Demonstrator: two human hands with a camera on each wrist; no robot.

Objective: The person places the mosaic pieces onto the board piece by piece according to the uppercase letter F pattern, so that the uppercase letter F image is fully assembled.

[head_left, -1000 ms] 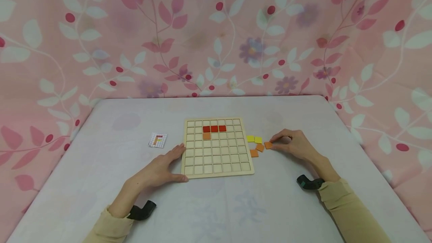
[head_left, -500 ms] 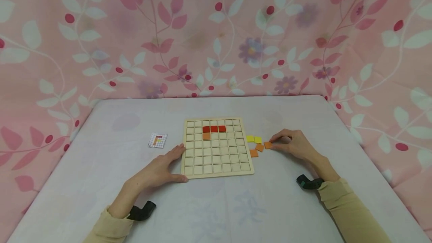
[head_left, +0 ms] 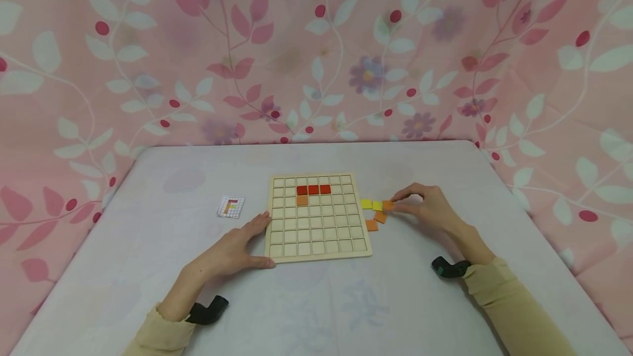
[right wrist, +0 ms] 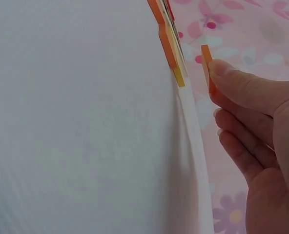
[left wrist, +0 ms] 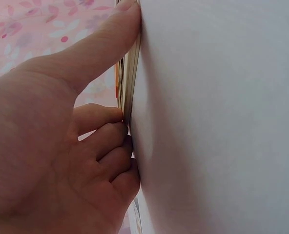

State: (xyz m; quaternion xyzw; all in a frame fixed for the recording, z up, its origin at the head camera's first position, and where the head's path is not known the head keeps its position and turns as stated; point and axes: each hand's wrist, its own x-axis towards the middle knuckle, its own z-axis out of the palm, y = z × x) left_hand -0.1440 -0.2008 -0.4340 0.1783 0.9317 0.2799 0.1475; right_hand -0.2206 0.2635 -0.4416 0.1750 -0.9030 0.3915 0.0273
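Observation:
My right hand (head_left: 430, 207) pinches an orange square tile (right wrist: 207, 68) between thumb and fingers; the right wrist view shows it lifted off the table. At its left lie two yellow tiles (head_left: 366, 204) and two more orange tiles (head_left: 372, 226), beside the right edge of a wooden grid board (head_left: 316, 234). Three red tiles (head_left: 314, 189) form a row in the board's upper part, with one orange tile (head_left: 302, 200) below the leftmost. My left hand (head_left: 229, 250) rests at the board's left edge, thumb and fingers spread and touching it.
A small card (head_left: 231, 207) printed with a coloured grid pattern lies left of the board. The white-covered table (head_left: 326, 312) ends at a pink floral cloth (head_left: 296, 59) behind it.
The right hand has raised the orange tile off the table and shifted it slightly left and away from me. The left hand and the board have stayed in place.

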